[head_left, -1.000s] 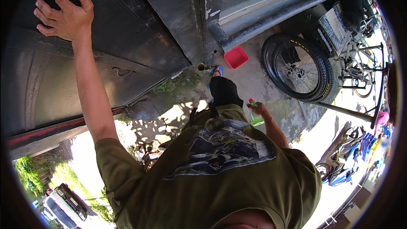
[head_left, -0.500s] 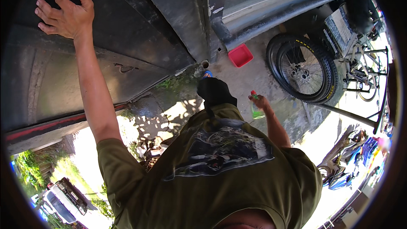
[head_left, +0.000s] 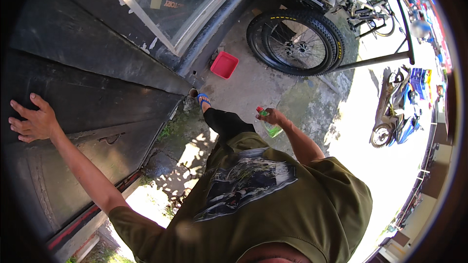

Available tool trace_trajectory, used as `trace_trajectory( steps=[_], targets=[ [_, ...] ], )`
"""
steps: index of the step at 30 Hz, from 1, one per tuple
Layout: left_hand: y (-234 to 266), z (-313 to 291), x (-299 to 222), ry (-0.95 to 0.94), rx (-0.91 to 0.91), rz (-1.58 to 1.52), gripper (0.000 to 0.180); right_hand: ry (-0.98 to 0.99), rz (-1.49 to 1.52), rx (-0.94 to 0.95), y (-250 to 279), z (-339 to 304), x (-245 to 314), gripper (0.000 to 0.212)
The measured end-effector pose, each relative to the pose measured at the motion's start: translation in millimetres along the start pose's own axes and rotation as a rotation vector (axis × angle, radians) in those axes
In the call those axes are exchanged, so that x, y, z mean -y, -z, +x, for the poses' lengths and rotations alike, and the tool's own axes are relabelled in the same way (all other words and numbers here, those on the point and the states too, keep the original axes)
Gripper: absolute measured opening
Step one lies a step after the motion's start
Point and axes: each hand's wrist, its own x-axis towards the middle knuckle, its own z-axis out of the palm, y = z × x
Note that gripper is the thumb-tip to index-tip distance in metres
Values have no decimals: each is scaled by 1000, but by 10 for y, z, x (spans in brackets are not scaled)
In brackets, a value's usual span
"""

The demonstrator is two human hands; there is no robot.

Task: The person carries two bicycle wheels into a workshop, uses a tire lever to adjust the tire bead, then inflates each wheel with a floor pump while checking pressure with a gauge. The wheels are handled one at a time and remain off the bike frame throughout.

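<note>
At the far left my left hand (head_left: 35,122) is spread against a dark metal door panel (head_left: 92,83), its fingers apart and nothing in them. On the right side, my right hand (head_left: 276,118) grips a clear spray bottle (head_left: 274,129) by its neck, just under the red and green trigger head. Greenish liquid shows in the bottle, which hangs tilted at about hip height. The fingers wrap round the bottle's upper part, so some of the neck is hidden.
A red plastic basin (head_left: 224,65) lies on the concrete floor ahead. Bicycle wheels with thick tyres (head_left: 297,44) lean beyond it, beside a metal rack (head_left: 375,63). A blue motorcycle (head_left: 397,117) stands at the right. A window (head_left: 170,5) borders the door, and a pipe end (head_left: 193,93) is near my foot.
My view has turned to the right, so door, basin and wheels sit further left in the picture. My left hand appears lower against the panel. The right hand still holds the spray bottle.
</note>
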Motion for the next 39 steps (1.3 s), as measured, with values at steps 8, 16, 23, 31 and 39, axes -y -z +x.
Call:
trace_trajectory(
  steps=[8, 16, 23, 31, 39],
  targets=[
    [1922, -123, -1597, 175, 145, -641, 61, -228, 266, -260, 336, -756, -1197, 76],
    [5042, -1010, -4927, 54, 1578, -2253, 38, -507, 346, -376, 119, -1358, -2373, 75],
    [5020, -1498, -6662, -821, 1631, -2049, 26, -547, 757, -494, 327, -1189, -2945, 66],
    [4496, -402, -8662, -396, 1590, -2102, 19, -445, 865, -626, 950, -996, -3317, 51],
    [5017, 696, -9786, -828, 1426, -2102, 46, -323, 700, -881, 1735, -848, -3191, 55]
  ],
)
